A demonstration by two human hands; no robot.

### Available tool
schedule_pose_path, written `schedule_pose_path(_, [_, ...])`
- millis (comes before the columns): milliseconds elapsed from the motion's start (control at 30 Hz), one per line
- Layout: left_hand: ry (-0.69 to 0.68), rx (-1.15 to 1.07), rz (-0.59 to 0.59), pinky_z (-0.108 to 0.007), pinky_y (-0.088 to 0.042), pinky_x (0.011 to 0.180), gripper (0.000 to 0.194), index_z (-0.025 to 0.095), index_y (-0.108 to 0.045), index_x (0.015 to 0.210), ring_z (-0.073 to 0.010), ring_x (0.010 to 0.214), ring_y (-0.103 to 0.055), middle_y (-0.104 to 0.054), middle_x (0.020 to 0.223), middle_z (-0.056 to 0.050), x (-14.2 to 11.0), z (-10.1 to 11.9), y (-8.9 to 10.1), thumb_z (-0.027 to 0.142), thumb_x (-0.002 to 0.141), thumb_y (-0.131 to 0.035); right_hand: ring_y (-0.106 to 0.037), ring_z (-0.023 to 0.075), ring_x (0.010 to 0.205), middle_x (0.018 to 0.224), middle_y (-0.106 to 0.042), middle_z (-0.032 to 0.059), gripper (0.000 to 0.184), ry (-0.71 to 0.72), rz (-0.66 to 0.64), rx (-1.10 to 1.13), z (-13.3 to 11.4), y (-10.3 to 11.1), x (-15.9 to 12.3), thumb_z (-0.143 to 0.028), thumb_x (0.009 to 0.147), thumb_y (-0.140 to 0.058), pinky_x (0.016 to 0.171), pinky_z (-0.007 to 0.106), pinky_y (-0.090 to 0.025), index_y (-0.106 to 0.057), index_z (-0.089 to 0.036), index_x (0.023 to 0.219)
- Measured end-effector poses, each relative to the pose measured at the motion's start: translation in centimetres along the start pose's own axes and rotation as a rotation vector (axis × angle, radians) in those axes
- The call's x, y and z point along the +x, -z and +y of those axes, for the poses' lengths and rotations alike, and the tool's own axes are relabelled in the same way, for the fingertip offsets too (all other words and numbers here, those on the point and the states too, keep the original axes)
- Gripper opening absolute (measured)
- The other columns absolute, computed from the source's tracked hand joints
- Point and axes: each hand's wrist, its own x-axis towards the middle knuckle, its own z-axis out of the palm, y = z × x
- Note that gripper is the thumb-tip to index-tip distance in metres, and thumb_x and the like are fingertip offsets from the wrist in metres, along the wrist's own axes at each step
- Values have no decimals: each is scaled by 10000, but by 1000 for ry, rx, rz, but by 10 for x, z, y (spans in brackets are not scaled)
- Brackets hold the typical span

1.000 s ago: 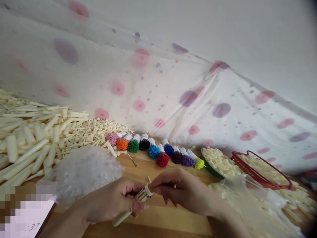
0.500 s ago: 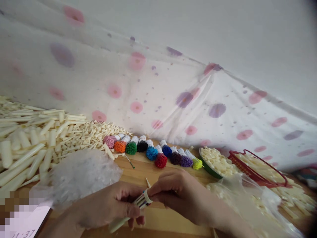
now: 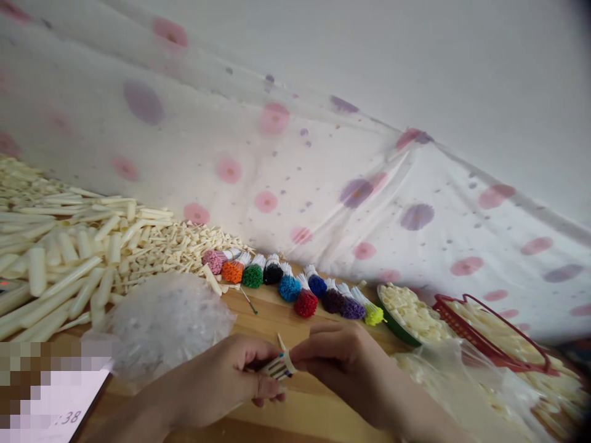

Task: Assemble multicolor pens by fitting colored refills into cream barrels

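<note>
My left hand is closed around a pale multicolour pen, its slotted end and white collar pointing up to the right. Coloured bits show in the slots; the rest of the barrel is hidden by the fingers. At the collar, my right hand has thumb and fingers pinched against the pen's end, and I cannot make out whether a small part is between them. A pale pointed piece shows just behind the pen. Beyond the hands lie bundles of refills, among them red, green and yellow.
Cream barrels and cones are heaped at left. A clear bag lies before them, near a phone. On the right are a green bowl, a red basket and another bag. A loose green-tipped refill lies mid-table.
The whole view has shifted slightly, so things sit a little further right. The pen's lower barrel, visible before, is now hidden. Both hands keep their hold at the pen.
</note>
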Motion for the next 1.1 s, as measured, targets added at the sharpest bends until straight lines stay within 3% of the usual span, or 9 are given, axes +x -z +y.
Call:
schedule_pose_path(167, [-12, 52, 58, -258, -421, 699, 138, 177, -661, 846, -149, 755, -566, -641, 780, 14, -2, 0, -1, 213, 806, -533, -490, 84, 528, 626, -645, 14, 188, -57, -33, 159, 2, 0, 5, -141, 828, -561, 498, 184, -370, -747, -163, 815])
schedule_pose_path(300, [-39, -24, 69, -276, -436, 705, 172, 202, -549, 992, -152, 768, -575, -647, 836, 1, -8, 1, -4, 292, 847, -523, -491, 86, 538, 642, -643, 21, 177, -84, -63, 315, 9, 2, 6, -176, 828, -576, 491, 182, -379, -752, -164, 844])
schedule_pose_path(467, [-19, 176, 255, -273, -409, 703, 117, 224, -518, 846, -154, 751, -550, -617, 817, 20, -14, 8, -12, 341, 840, -527, -452, 90, 531, 599, -570, 14, 174, -96, 66, 320, 12, -2, 2, -241, 825, -599, 471, 197, -340, -754, -162, 826])
schedule_pose_path(600, [-29, 249, 300, -266, -393, 667, 115, 231, -497, 810, -159, 726, -553, -605, 771, 30, -13, 12, -16, 341, 830, -520, -459, 103, 563, 599, -567, 16, 159, -82, 148, 275, 10, -4, -3, -263, 815, -622, 513, 213, -360, -751, -172, 800])
schedule_pose_path(933, [-32, 47, 196, -260, -440, 610, 117, 194, -505, 827, -141, 672, -541, -596, 770, 5, -11, 9, -19, 309, 808, -519, -438, 95, 534, 570, -515, 1, 252, -11, 67, 460, 19, -5, -1, -387, 792, -652, 495, 214, -346, -748, -161, 737])
schedule_pose_path(1100, [-33, -32, 152, -260, -454, 597, 154, 188, -497, 846, -149, 694, -564, -643, 821, -32, -10, 6, -20, 338, 817, -519, -443, 97, 547, 574, -496, -2, 228, 76, 104, 477, 25, -7, -3, -375, 803, -648, 501, 217, -338, -749, -175, 760])
